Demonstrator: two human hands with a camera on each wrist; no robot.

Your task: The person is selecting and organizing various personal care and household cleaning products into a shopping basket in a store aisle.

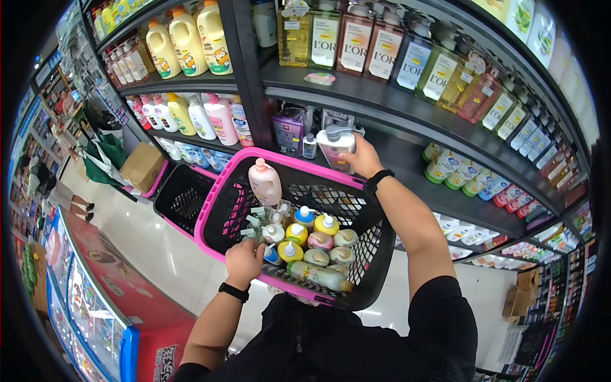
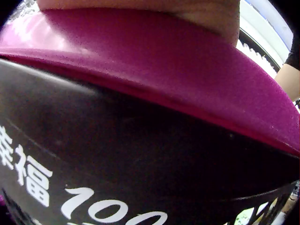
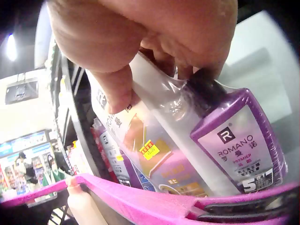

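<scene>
Right hand (image 1: pixel 364 156) gripping one ROMANO pack (image 1: pixel 335 151) at far rim of basket (image 1: pixel 305 168), one yellow sticker (image 3: pixel 150 150), three yellow bottles (image 1: pixel 291 251) inside, my left hand (image 1: pixel 244 262) on near rim, finger closure undeterminable.

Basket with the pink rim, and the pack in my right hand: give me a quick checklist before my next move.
1. Right hand gripping the pack: ok, thumb and fingers pinch its top.
2. Left hand on the basket: ok, it holds the near side of the rim.
3. Pack's bottom above the rim: cannot tell, the rim hides it in the right wrist view.
4. Room inside: ok, bare mesh shows beyond the cluster of pump bottles.
5. Every bottle in the basket upright: not ok, a green-tinted bottle lies on its side.
6. Pump heads locked: cannot tell.
</scene>
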